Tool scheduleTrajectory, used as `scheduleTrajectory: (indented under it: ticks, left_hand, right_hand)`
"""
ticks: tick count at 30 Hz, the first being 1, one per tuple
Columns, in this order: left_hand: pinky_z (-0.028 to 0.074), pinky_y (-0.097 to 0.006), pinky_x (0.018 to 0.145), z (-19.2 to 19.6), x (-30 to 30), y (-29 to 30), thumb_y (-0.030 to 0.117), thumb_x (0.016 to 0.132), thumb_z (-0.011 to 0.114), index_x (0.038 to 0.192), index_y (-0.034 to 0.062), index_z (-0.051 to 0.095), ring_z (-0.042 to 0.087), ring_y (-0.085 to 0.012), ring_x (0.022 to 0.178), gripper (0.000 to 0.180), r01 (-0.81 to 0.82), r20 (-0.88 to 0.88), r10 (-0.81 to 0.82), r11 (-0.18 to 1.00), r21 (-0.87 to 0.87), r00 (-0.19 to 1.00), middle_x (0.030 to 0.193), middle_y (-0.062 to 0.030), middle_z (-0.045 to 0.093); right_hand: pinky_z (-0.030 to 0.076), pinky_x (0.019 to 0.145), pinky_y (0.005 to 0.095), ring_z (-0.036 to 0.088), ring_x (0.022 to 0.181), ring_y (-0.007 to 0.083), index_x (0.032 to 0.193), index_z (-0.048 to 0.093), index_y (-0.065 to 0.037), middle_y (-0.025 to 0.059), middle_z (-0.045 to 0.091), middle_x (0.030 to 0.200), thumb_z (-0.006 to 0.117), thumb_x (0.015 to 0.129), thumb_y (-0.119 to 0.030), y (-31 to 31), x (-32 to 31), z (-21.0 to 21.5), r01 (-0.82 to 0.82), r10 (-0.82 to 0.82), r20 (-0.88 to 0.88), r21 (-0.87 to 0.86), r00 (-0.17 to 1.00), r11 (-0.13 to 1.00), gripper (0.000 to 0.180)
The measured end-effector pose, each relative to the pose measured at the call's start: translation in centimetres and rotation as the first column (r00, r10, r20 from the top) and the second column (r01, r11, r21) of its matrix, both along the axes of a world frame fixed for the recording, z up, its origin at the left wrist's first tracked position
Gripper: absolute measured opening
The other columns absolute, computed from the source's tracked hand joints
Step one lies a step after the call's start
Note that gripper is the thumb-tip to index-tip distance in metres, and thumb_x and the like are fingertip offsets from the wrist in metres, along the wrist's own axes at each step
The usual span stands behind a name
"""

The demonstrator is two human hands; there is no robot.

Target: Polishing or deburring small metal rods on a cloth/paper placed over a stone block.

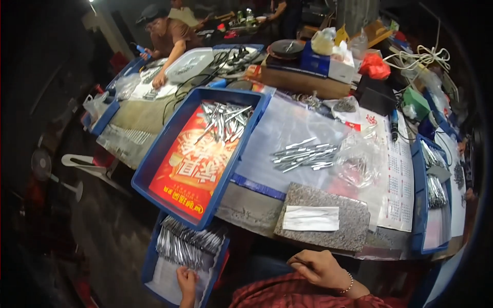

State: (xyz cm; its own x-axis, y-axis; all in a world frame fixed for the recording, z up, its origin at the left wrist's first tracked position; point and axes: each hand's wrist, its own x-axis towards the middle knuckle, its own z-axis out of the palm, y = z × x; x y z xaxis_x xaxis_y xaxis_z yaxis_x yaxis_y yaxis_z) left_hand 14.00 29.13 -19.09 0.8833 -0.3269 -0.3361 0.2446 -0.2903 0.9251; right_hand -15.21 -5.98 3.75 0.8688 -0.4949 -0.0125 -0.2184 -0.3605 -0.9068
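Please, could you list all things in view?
Large tray: one, blue, on table.
Sheet: one, red, inside it.
Metal pieces: many, silver, table and trays.
Slab: one, grey, near edge.
Paper: one, white, on slab.
Lower tray: one, blue, below table.
Right tray: one, blue, right side.
Bags: several, mixed, mostly right.
Clutter: uncounted, mixed, back.
People: at least two, brown and pale tops, back.
Left grip: one, bare, at lower tray.
Right grip: one, bare, before slab.

The view comes from the left of two wide fisheye cameras worn on the person's head, facing downward and forward across the tabletop (246,205). It looks from close above the left hand (186,280) and right hand (321,271), both near the lower edge, and reaches a co-worker (172,41) farther off, upper left; edges bend toward the dark rim.
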Motion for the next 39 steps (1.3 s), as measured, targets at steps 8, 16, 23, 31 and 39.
scheduleTrajectory:
  ticks: [8, 16, 23, 31, 39]
  left_hand:
    - [0.049, -0.025, 0.072, 7.6, -4.0, -4.5, 0.007, 0.097, 0.054, 0.113, 0.0014, 0.053, 0.057, -0.0116, 0.082, 0.017, 0.063, 0.182, -0.081, 0.993, 0.102, 0.98, 0.095, -0.0051, 0.062]
    - [0.051, -0.028, 0.067, 21.3, -9.5, -18.2, 0.001, 0.09, 0.06, 0.098, 0.0014, 0.063, 0.061, -0.0107, 0.078, 0.008, 0.575, 0.795, -0.537, 0.757, 0.308, 0.281, 0.088, -0.0043, 0.065]
    - [0.051, -0.033, 0.061, 26.5, -8.8, -28.1, -0.008, 0.076, 0.066, 0.093, 0.001, 0.064, 0.065, -0.0269, 0.069, 0.019, 0.772, 0.832, -0.514, 0.609, 0.18, 0.211, 0.081, -0.0138, 0.065]
    - [0.051, -0.035, 0.073, 24.6, -6.7, -44.6, 0.001, 0.084, 0.062, 0.097, 0.0, 0.066, 0.065, -0.0299, 0.081, 0.013, 0.784, 0.76, -0.583, 0.598, 0.163, 0.287, 0.091, -0.0161, 0.065]
    - [0.051, -0.039, 0.072, 16.7, -2.0, -55.0, 0.014, 0.079, 0.066, 0.091, 0.0027, 0.069, 0.066, -0.0305, 0.079, 0.016, 0.644, 0.673, -0.73, 0.572, 0.508, 0.118, 0.086, -0.0163, 0.067]
  right_hand:
    - [0.054, 0.067, 0.0316, 0.069, 0.075, 0.0268, 0.101, 0.067, -0.005, 0.0117, 0.068, 0.085, 0.065, 0.089, -0.012, -0.5, -1.7, -0.1, 0.017, -0.016, 0.062, -0.025, 0.998, 1.0, 0.014]
    - [0.053, 0.063, 0.0289, 0.069, 0.072, 0.024, 0.097, 0.068, -0.004, 0.0105, 0.071, 0.086, 0.065, 0.088, -0.009, -1.7, -4.3, 0.6, 0.187, -0.18, 0.147, -0.037, 0.973, 0.982, 0.011]
    - [0.053, 0.065, 0.0263, 0.069, 0.072, 0.0149, 0.093, 0.067, 0.001, 0.01, 0.072, 0.082, 0.061, 0.09, -0.006, -2.8, -7.4, -0.6, 0.384, -0.402, 0.123, 0.142, 0.908, 0.912, 0.009]
    - [0.05, 0.06, 0.0231, 0.064, 0.064, 0.0112, 0.091, 0.068, 0.0, 0.0067, 0.07, 0.077, 0.064, 0.088, -0.006, -3.2, -7.6, -3.4, 0.381, -0.404, 0.175, 0.149, 0.898, 0.912, 0.008]
    - [0.054, 0.065, 0.0251, 0.069, 0.075, 0.013, 0.094, 0.069, 0.0, 0.0086, 0.072, 0.082, 0.065, 0.088, -0.006, -3.1, -7.9, -3.9, 0.338, -0.364, 0.191, 0.155, 0.911, 0.928, 0.009]
